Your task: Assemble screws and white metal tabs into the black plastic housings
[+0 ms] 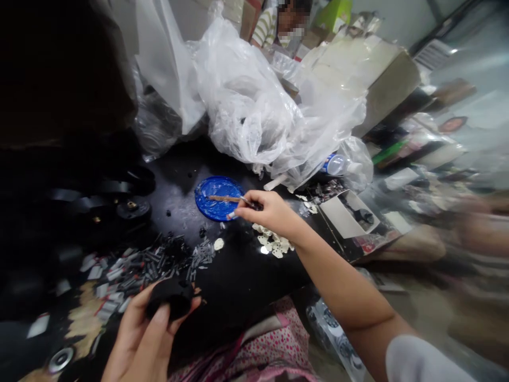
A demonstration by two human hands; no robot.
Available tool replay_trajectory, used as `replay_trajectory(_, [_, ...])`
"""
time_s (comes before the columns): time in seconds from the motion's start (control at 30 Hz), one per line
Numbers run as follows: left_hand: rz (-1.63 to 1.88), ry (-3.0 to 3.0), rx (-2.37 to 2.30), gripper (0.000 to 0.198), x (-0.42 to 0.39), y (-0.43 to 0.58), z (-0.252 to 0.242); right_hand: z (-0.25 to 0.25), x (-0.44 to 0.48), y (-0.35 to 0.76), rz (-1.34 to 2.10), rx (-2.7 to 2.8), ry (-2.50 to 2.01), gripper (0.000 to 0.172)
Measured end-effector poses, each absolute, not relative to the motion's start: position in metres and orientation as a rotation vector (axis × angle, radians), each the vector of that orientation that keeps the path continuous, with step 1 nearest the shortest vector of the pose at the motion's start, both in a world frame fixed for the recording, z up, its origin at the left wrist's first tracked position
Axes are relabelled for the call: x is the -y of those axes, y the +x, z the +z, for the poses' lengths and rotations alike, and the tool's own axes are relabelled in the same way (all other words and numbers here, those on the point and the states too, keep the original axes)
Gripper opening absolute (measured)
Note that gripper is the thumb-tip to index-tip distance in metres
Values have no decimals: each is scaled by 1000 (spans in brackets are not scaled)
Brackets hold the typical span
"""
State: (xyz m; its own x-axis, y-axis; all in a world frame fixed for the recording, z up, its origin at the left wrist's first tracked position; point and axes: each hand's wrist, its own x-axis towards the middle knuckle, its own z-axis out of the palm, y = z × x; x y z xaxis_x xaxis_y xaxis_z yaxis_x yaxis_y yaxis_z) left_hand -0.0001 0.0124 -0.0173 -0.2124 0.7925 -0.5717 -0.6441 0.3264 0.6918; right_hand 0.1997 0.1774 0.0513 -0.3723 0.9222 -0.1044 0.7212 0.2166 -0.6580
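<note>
My left hand (143, 334) is closed around a black, hollow cylindrical part (172, 298), its thumb at the opening. My right hand (264, 209) grips a thin brown stick (225, 199) over a round blue lid (210, 209). Whitish smears cover the lid, and the stick's far end appears to rest in them. A small white piece with a reddish end (231, 215) shows by the right fingertips; whether it is held I cannot tell. Just below the right wrist lies a heap of flat cream-coloured plates (274, 243).
Small springs and grey pins (159, 254) are piled in front of my left hand. Black round parts (133, 209) stand at left. Crumpled clear plastic bags (250, 101) cover the back. An open white box (350, 215) sits at right. Another person (266, 26) is behind the bags.
</note>
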Motion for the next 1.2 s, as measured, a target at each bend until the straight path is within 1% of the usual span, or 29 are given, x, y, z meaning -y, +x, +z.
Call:
replay_trajectory(0.07, [1325, 52, -1195, 37, -17, 7, -4, 47, -159, 191, 1192, 1921, -1442, 26])
replay_trajectory(0.13, [1343, 21, -1127, 31, -21, 13, 2, 44, -140, 181, 1420, 1696, -1343, 28])
replay_trajectory(0.2, [1328, 30, -1028, 23, -23, 15, 2, 45, -125, 171, 1497, 1638, -1293, 26])
replay_trajectory(0.33, [1280, -6, -894, 13, -23, 13, -1, 53, -108, 159, 1379, 1719, -1266, 14])
replay_trajectory(0.43, [1278, -42, -879, 10, -23, 12, -2, 57, -105, 155, 1292, 1758, -1260, 11])
replay_trajectory(0.57, [1281, 6, -932, 17, -21, 14, 0, 57, -103, 153, 1261, 1839, -1260, 11])
replay_trajectory(0.67, [1353, 148, -1090, 23, -14, 13, 1, 58, -101, 153, 1240, 1941, -1243, 10])
replay_trajectory(0.8, [1339, 348, -1303, 31, -4, 9, -2, 63, -98, 157, 1071, 2101, -1177, 8])
replay_trajectory(0.9, [1297, 398, -1314, 31, -1, 7, -6, 65, -96, 158, 1023, 2114, -1170, 7])
replay_trajectory(1.03, [1320, 442, -1318, 30, -2, 7, -8, 61, -90, 157, 1169, 1980, -1234, 9])
replay_trajectory(1.17, [1300, 319, -1212, 25, -6, 10, -3, 57, -87, 162, 1028, 2041, -1133, 9])
replay_trajectory(1.2, [1287, 280, -1179, 25, -6, 10, -2, 56, -87, 165, 1040, 2060, -1093, 14])
